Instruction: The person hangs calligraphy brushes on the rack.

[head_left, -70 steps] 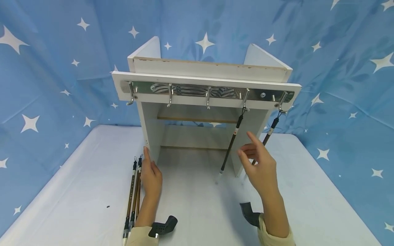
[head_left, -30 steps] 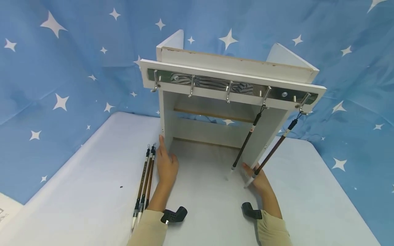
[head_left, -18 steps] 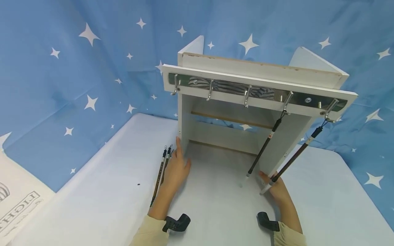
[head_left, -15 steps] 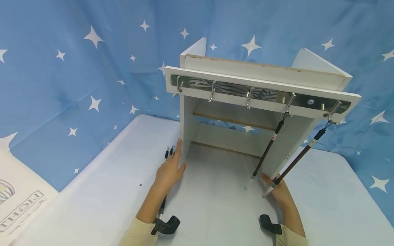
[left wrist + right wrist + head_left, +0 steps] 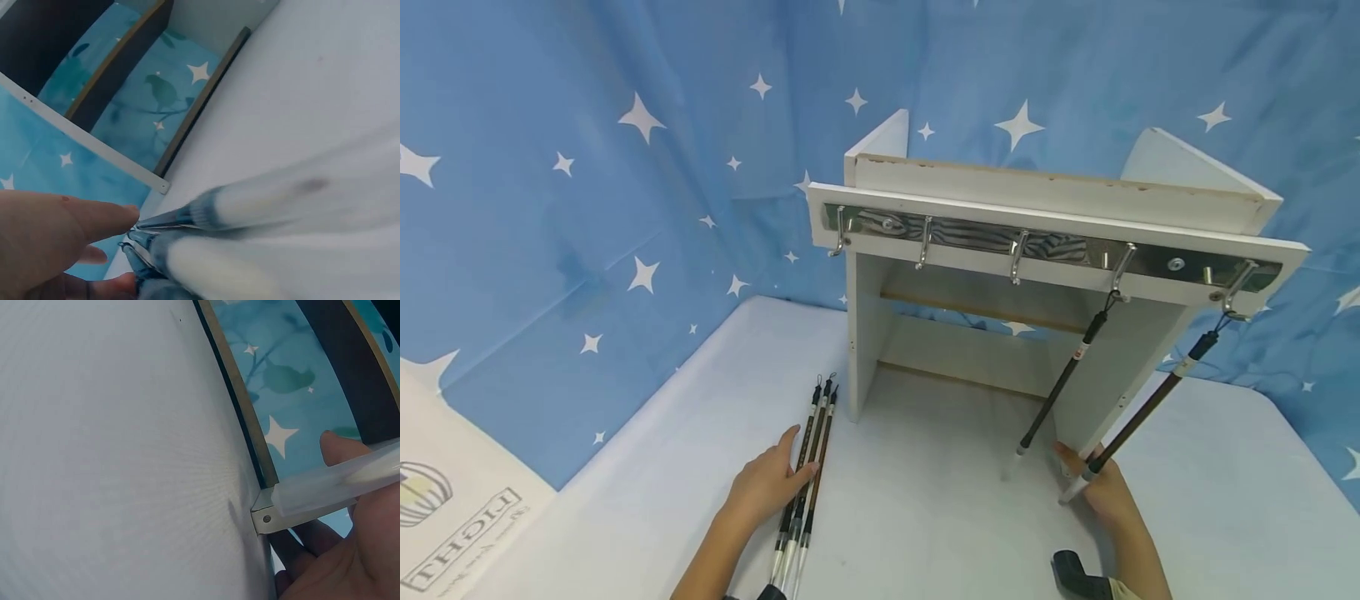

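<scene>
A white shelf rack (image 5: 1060, 196) with a metal hook strip (image 5: 955, 233) stands on the cloth-covered table. Two dark-handled calligraphy brushes hang by loops from its two right hooks: an inner brush (image 5: 1063, 387) and an outer brush (image 5: 1150, 404). My right hand (image 5: 1108, 496) grips the foot of the right side panel (image 5: 294, 520), thumb inside and fingers outside, behind the outer brush's clear cap (image 5: 331, 487). Three more calligraphy brushes (image 5: 824, 442) lie side by side left of the rack. Over them is my left hand (image 5: 760, 492), fingers loosely spread, thumb overlapping their handles.
A blue star-printed curtain (image 5: 700, 167) hangs behind and around the table. At the left lies pale printed cloth (image 5: 490, 467). Several hooks along the strip carry nothing, including the leftmost hook (image 5: 839, 233).
My right hand has come down from beside the hanging brushes to the panel's foot. My left hand has left the left panel and moved back over the lying brushes. The view has swung left.
</scene>
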Available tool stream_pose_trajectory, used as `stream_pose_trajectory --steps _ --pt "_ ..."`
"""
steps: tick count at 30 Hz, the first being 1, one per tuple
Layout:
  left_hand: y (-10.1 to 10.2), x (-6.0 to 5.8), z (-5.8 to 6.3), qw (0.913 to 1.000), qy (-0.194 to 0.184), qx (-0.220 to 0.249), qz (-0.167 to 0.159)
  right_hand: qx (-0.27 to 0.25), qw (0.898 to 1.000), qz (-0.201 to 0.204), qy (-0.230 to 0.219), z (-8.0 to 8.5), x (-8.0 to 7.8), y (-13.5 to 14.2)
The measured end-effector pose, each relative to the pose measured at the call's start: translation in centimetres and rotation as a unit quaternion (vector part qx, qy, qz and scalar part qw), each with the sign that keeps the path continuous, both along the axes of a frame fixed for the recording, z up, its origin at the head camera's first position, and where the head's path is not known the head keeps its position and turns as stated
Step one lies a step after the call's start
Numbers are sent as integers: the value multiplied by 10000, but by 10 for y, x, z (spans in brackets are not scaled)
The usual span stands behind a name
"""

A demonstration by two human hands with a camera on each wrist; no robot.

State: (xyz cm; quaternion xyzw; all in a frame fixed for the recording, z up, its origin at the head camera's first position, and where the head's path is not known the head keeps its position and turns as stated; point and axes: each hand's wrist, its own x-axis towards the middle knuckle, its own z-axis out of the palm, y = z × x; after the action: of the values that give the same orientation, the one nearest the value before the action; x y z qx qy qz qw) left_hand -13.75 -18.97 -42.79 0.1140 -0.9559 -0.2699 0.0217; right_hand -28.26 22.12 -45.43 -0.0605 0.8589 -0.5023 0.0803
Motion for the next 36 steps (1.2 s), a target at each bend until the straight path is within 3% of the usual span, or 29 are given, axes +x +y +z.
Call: stream_pose_trajectory --steps 12,20,25,28,32,34,36 --pt "3 0 -6 9995 244 -189 -40 35 9999 -103 -52 3 0 1" --pt "-1 0 -7 9997 64 227 42 236 9995 -220 46 -1 0 -3" --pt "2 -2 -7 9992 129 361 -131 616 9955 -384 611 -3 5 0" --pt "1 -1 -6 9988 189 417 -154 964 9830 -596 1444 -4 7 -4" --pt "-3 -1 -4 9983 227 524 -114 1217 9518 -985 2636 2 11 -11" --pt "-3 -2 -4 9980 273 560 -108 1284 9391 -1130 2979 6 13 -12" --pt "-1 -4 -3 9976 372 572 -124 1340 9336 -1241 3084 8 14 -11"
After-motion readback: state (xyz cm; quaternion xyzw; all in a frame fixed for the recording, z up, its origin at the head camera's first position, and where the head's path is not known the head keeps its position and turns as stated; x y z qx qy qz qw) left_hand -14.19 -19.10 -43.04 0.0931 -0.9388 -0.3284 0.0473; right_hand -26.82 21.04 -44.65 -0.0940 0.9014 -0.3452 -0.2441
